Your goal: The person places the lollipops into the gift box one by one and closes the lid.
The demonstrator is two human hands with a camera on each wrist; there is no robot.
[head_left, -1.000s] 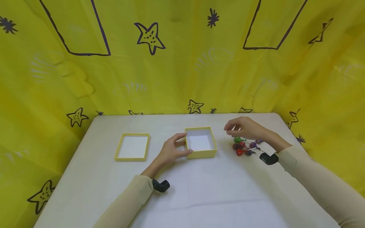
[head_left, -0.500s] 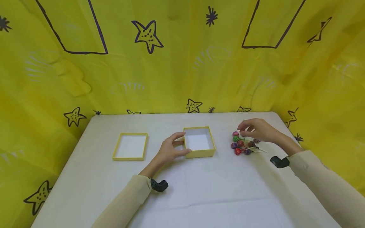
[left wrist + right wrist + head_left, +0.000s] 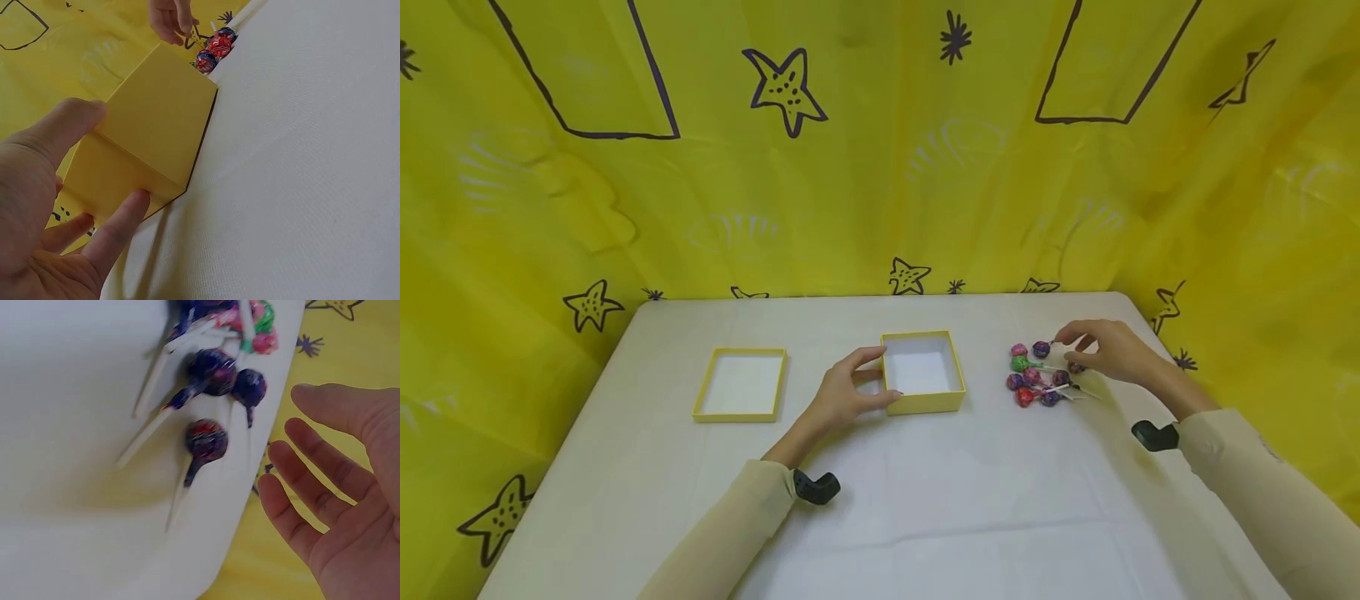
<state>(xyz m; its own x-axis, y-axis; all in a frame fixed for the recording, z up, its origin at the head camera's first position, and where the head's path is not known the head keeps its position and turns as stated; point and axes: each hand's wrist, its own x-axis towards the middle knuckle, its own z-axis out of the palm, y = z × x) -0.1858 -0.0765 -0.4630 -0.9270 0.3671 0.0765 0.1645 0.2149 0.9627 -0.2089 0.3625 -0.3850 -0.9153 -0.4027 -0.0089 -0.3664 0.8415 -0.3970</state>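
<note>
Nearest, the left hand (image 3: 837, 397) is shown with thumb and extended fingers laid, unclenched, against the left side of the lidless yellow box (image 3: 927, 404). To the box's right, wrapped lollipops (image 3: 1032, 376) are clustered, the right hand (image 3: 1111, 350) being the closer to them. Its fingers are loosely parted, with nothing grasped. Farthest, a purple-wrapped lollipop (image 3: 1041, 349) is seen just left of its fingertips, stick directed rightward; contact is not discernible
</note>
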